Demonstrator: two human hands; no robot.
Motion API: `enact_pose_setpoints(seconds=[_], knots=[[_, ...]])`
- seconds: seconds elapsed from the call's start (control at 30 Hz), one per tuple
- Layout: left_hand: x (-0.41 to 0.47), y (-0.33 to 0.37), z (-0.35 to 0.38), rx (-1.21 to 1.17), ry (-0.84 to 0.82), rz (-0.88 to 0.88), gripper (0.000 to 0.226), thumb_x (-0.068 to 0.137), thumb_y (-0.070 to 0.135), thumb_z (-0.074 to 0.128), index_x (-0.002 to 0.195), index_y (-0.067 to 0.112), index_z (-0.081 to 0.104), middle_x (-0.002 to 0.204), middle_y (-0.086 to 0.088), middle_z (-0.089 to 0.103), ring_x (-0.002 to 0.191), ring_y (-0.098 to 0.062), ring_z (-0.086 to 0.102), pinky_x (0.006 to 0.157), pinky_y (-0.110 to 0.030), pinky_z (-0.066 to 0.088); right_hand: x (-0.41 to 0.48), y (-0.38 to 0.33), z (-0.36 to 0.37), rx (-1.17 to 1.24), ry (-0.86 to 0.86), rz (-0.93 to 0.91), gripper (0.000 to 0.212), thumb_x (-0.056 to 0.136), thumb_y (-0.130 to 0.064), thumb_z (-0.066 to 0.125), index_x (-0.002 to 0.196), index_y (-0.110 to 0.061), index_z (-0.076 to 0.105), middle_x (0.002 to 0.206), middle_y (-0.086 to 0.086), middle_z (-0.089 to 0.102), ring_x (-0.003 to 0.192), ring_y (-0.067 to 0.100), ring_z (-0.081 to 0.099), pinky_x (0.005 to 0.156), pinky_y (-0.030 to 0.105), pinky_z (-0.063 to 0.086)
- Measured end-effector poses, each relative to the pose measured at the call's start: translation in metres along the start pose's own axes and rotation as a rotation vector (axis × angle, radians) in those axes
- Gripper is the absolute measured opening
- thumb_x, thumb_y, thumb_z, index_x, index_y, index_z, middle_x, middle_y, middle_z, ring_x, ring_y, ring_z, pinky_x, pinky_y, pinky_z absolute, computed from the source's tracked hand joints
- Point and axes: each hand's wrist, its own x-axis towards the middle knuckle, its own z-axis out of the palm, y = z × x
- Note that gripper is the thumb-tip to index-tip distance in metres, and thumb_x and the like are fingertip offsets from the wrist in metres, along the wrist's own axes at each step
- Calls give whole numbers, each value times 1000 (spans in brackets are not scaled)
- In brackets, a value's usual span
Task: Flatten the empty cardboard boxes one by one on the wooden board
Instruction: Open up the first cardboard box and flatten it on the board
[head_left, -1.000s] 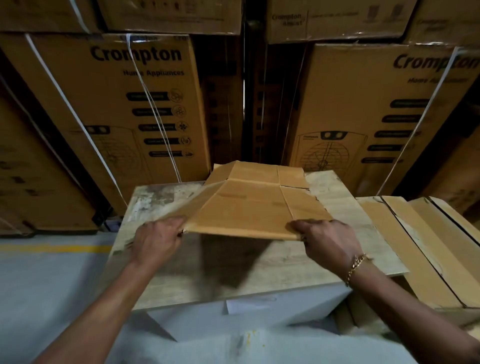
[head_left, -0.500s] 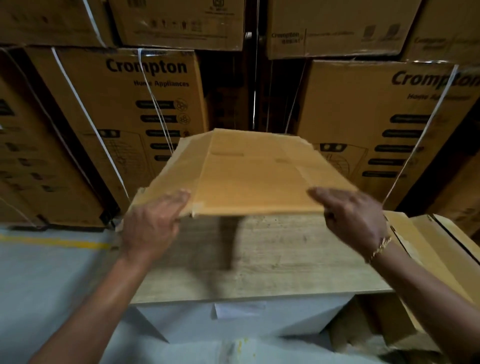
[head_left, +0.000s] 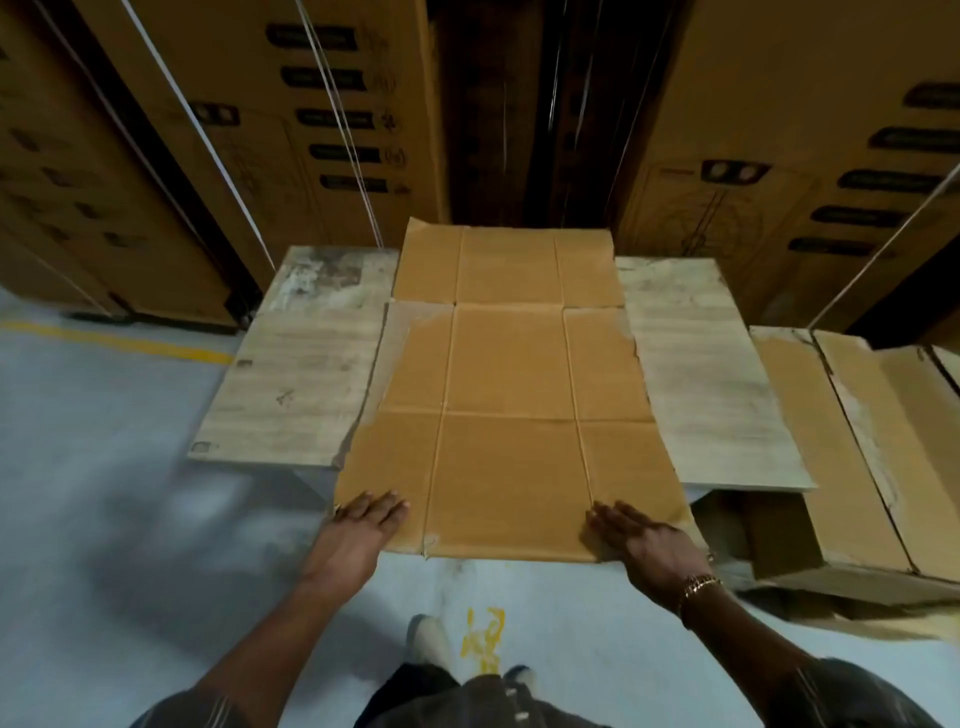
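A brown cardboard box (head_left: 506, 395) lies unfolded and flat across the middle of the pale wooden board (head_left: 301, 364), its near edge overhanging the board's front. My left hand (head_left: 366, 517) rests palm down on the near left corner of the cardboard, fingers spread. My right hand (head_left: 636, 535), with a gold bracelet at the wrist, presses flat on the near right corner. Neither hand grips anything.
Tall printed cartons (head_left: 270, 130) stand stacked behind the board, with a dark gap (head_left: 519, 104) between them. An open cardboard box (head_left: 852, 441) sits to the right of the board. The grey floor (head_left: 104, 493) has a yellow line (head_left: 119, 340) at left.
The cardboard was held up in the air by both hands; now it lies spread flat on the board, and both hands have let go and press on its near corners.
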Motion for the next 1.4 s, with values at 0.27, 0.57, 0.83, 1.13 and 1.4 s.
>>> enact_pose_setpoints(seconds=[0.27, 0.57, 0.83, 1.13, 1.4], knots=[[-9, 12, 26, -215, -108, -174, 75, 84, 39, 47, 155, 28, 25, 164, 4, 14, 151, -22, 10, 121, -50, 11, 1, -1, 21, 266, -101, 216, 72, 91, -50, 55, 154, -30, 24, 164, -3, 15, 145, 24, 28, 110, 45, 39], [57, -54, 102, -1278, -78, -883, 91, 48, 70, 68, 121, 18, 59, 114, -9, 69, 98, -30, 67, 90, -48, 55, 39, 78, 84, 1181, 55, 879, 80, 71, -70, 69, 115, -5, 63, 112, 20, 67, 96, 32, 66, 80, 42, 57], [63, -46, 68, -1270, 39, -950, 91, 50, 72, 76, 117, 13, 65, 110, -6, 69, 102, -31, 65, 92, -45, 53, 42, 70, 56, 1403, 101, 908, 37, 88, -41, 70, 95, -5, 66, 105, 16, 68, 89, 26, 64, 82, 36, 51], [61, -50, 27, -1559, -109, -780, 56, 68, 35, 85, 115, 9, 70, 111, -5, 73, 105, -26, 67, 106, -45, 46, 39, 76, 31, 1443, 36, 872, 61, 76, -37, 82, 124, -5, 62, 121, 16, 66, 110, 36, 61, 103, 52, 47], [43, 11, -10, -1122, 329, -799, 44, 90, 53, 61, 88, 10, 68, 84, -13, 69, 82, -34, 63, 75, -42, 51, 30, 31, 12, 1143, 366, 822, 37, 94, -31, 65, 124, -10, 60, 119, 13, 68, 110, 33, 62, 96, 45, 50]])
